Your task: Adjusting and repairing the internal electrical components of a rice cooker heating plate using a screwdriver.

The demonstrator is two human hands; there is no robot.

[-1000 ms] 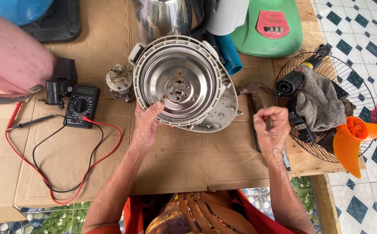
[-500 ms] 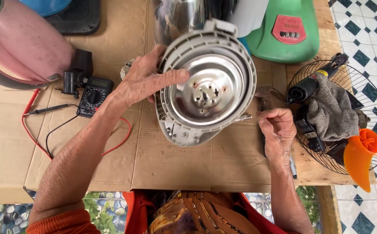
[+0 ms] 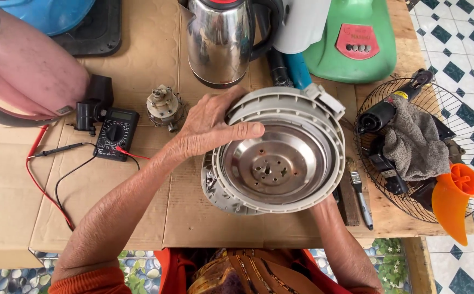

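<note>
Left hand [image 3: 212, 128] grasps the round grey plastic cooker housing with steel bowl [image 3: 275, 158] at ten o'clock; right hand hidden beneath, grip indeterminable; inspection step.

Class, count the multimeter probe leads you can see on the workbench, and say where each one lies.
2: the red lead loops left of the multimeter; the black lead curves inside it. Their ends may be hidden.

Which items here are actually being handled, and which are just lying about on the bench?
In hand: round grey appliance housing, gripped by left hand; right hand hidden beneath it.

Lying about: multimeter, steel kettle, small brush, fan guard, grey rag, orange fan blade.
</note>
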